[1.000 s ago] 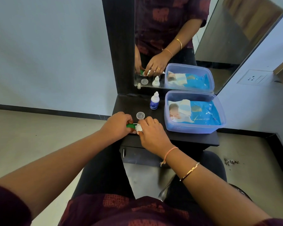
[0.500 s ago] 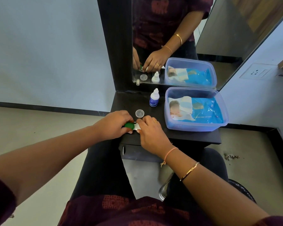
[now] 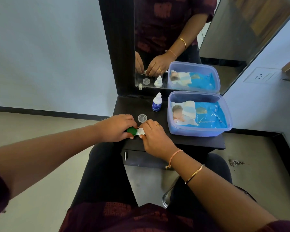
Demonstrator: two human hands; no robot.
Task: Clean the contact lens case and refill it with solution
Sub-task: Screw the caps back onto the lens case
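Lens case [image 3: 139,131] sits at the front-left edge of the dark shelf [image 3: 134,106], btw both hands. L hand [image 3: 115,128] has its fingers curled over the green cap [image 3: 131,130] on the case's left end, thumb on the near side, fingertips on the far side, so it's gripping it. R hand [image 3: 156,139] pinches the white right half of the case, thumb at the near edge and index + middle finger on the far edge. Can't tell if that right well is open or covered, the fingers hide most of it.

Just behind the case there's a small clear cap [image 3: 142,118] lying flat on the shelf, apart from the hands. Further back, near the mirror [image 3: 233,30], the solution bottle [image 3: 156,105] stands upright w/ its white tip on. Right of it is a see-through tub [image 3: 199,132] w/ a blue wipes pack [image 3: 208,114] inside, no lid on.

R wrist has a thread band [image 3: 174,154] and a thin bangle [image 3: 193,174], plus a ring [image 3: 157,125] on one finger. Wall socket [image 3: 262,75] off to the right.
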